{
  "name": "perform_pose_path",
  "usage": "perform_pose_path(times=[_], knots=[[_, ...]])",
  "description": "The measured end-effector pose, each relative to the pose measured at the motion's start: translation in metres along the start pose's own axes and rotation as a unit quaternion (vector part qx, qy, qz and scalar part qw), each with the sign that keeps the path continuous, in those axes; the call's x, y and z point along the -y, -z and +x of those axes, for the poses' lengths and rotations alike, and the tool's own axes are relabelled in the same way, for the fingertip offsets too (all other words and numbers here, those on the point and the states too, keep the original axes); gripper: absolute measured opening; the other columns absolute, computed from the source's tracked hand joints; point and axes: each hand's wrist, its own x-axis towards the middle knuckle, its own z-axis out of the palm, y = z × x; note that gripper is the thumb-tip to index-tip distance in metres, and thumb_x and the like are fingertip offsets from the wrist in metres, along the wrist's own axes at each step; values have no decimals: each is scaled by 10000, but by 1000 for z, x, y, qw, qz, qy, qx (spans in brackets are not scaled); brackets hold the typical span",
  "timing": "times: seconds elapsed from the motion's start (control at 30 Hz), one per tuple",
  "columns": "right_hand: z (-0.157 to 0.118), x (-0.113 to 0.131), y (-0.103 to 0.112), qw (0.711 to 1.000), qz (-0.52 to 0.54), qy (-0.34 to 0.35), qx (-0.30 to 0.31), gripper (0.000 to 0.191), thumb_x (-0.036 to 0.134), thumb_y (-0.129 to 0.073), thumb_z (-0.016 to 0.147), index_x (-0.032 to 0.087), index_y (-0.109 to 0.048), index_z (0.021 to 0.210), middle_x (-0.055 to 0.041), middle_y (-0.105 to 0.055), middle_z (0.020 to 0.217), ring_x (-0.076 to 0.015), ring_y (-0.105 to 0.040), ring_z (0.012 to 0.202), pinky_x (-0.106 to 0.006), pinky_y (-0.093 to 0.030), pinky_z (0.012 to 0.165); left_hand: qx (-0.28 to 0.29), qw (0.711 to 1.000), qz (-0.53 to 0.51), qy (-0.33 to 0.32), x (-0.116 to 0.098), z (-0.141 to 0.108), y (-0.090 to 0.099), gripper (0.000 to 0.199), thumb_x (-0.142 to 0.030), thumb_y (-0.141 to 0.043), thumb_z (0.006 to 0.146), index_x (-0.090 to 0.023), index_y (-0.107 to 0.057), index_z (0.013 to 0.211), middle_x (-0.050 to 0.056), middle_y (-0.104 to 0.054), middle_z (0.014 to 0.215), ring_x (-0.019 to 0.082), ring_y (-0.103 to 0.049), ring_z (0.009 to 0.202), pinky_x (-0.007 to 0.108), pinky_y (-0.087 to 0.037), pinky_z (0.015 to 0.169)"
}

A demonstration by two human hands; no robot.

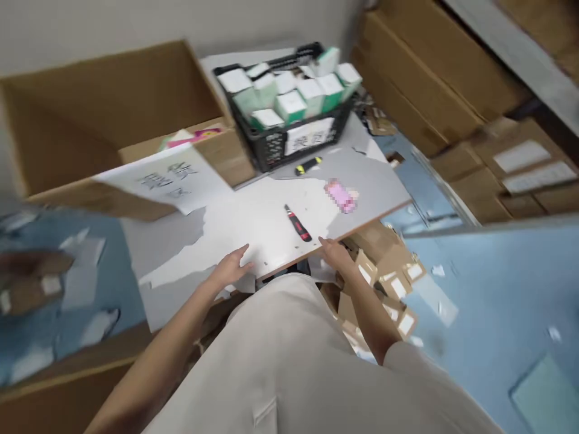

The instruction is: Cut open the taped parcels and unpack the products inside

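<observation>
Grey shirt [294, 361], left fingers [238, 254] and right fingers [327, 245] released near cutter [298, 225], black crate [274, 150] of green-white boxes [311, 96] beyond.

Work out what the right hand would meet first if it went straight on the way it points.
The right hand would probably meet the red and black knife on the table first, near its wider end, though the hand's height is unclear.

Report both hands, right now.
Left hand: open, nothing held.
Right hand: at the table edge, no object visible in it; open or closed, cannot tell.
</observation>
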Motion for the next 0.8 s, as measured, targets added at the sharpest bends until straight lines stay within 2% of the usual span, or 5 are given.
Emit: perform_pose_path(times=[0.2, 0.37, 0.57, 0.7, 0.8], knots=[[104, 108, 34, 947, -138, 287, 45, 497, 228, -469, 913, 166, -430, 1404, -161, -576, 1279, -272, -588, 1109, -364, -462, 906, -166, 965, -101, 179, 24, -88, -2, 726, -502, -495, 835, -85, -390, 1419, 171, -506, 1395, 310, -554, 1207, 404, -455, 987], [137, 249, 8, 844, -184, 497, 82, 440, 241, -372, 944, 170, -483, 1364, -132, -638, 1170, -270, -621, 1002, -366, -483, 827, -276, 884, -182, 329, 34, -167, -28, 647, -442, -498, 861, -107, -414, 1408, 150, -577, 1320, 290, -578, 1169, 389, -458, 980], [61, 381, -71, 700, -244, 651, 165, 417, 265, -356, 958, 201, -511, 1339, -106, -643, 1181, -251, -621, 1020, -334, -462, 865, -317, 792, -221, 473, 57, -267, -102, 598, -431, -527, 838, -102, -497, 1337, 154, -651, 1185, 306, -617, 1082, 385, -465, 948], [-12, 426, -137, 604, -315, 695, 229, 422, 252, -401, 946, 199, -495, 1353, -119, -649, 1146, -256, -632, 1000, -335, -450, 872, -305, 767, -257, 502, 83, -333, -156, 607, -409, -550, 814, -122, -488, 1345, 165, -612, 1259, 322, -610, 1098, 387, -463, 937], [-53, 449, -197, 565, -372, 689, 260, 446, 257, -463, 922, 212, -481, 1365, -119, -634, 1189, -252, -629, 1021, -330, -449, 886, -296, 761, -275, 508, 113, -382, -195, 606, -403, -546, 814, -118, -481, 1346, 178, -608, 1257, 333, -587, 1139, 388, -451, 949]])
